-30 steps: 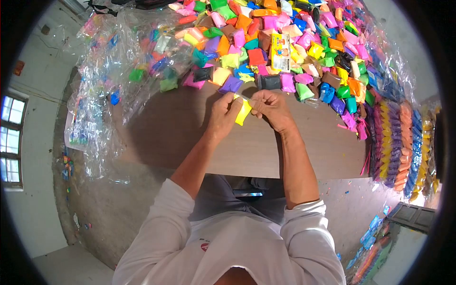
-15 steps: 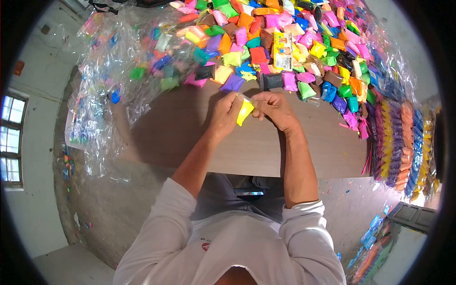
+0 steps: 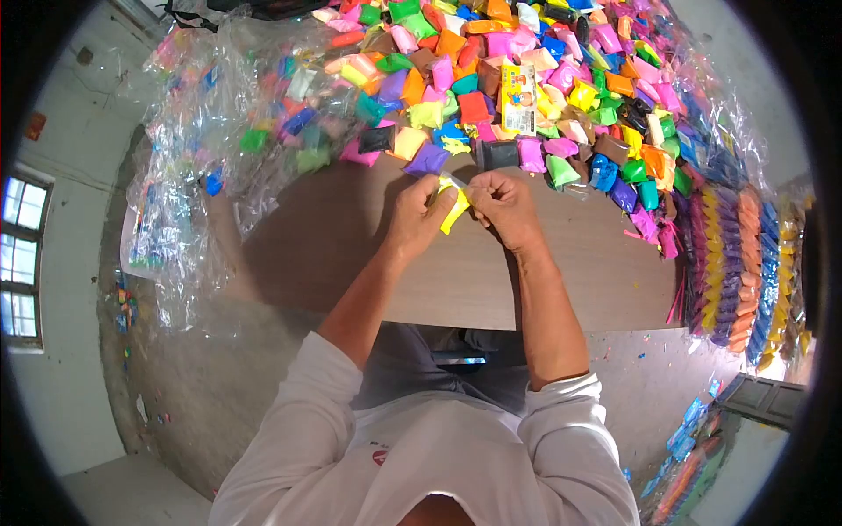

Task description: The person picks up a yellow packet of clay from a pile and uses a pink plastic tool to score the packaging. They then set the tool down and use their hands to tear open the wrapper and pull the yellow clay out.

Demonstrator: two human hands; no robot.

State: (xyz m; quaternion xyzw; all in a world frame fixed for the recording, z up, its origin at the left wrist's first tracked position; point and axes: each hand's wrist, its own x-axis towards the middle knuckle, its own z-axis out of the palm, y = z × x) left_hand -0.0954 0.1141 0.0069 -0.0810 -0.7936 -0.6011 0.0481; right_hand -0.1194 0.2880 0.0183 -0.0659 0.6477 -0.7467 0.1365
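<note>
A small bright yellow packet (image 3: 453, 213) with a clear wrapper edge is held above the table, between my two hands. My left hand (image 3: 416, 215) is closed on its left side, thumb pressed along the front. At the packet's upper right edge, my right hand (image 3: 506, 209) is closed, with thumb and index finger pinched together at the wrapper. The exact spot they pinch is partly hidden. Just beyond my hands lie a purple packet (image 3: 428, 159) and a black packet (image 3: 498, 155), at the near edge of a large pile of colourful packets.
The pile covers the far side of the brown table (image 3: 596, 263). Clear plastic bags (image 3: 202, 158) with packets spread over the left side. A yellow printed card (image 3: 518, 99) rests on the pile. Long strips of joined packets (image 3: 747, 272) hang at the right edge.
My right hand has curled its fingers more tightly and turned slightly at the packet's upper edge. The yellow packet has tilted a little; my left hand has barely moved.
</note>
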